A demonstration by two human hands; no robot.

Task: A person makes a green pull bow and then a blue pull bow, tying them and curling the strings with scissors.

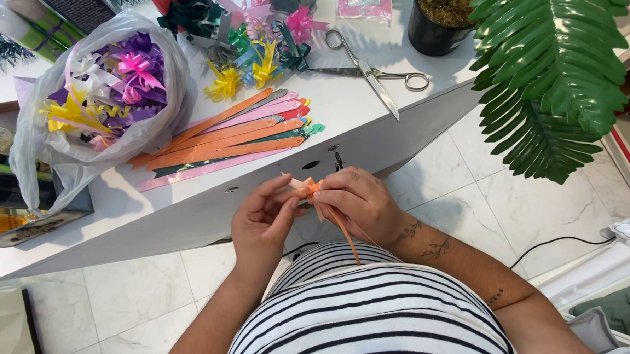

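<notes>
Both hands meet just below the white table's front edge [189,204]. My left hand [264,218] and my right hand [359,203] pinch a small orange ribbon bow [307,188] between their fingertips. An orange ribbon tail [342,229] hangs from the bow toward my striped shirt. On the table above the hands lies a fan of flat ribbon strips [228,138], mostly orange, with pink, red and green ones among them.
A clear plastic bag of finished bows [106,87] sits at the table's left. Loose yellow, green and pink bows [253,59] lie at the back, with scissors [374,75] to their right. A potted plant [439,16] with large green leaves [558,67] overhangs the right side. The floor is marble tile.
</notes>
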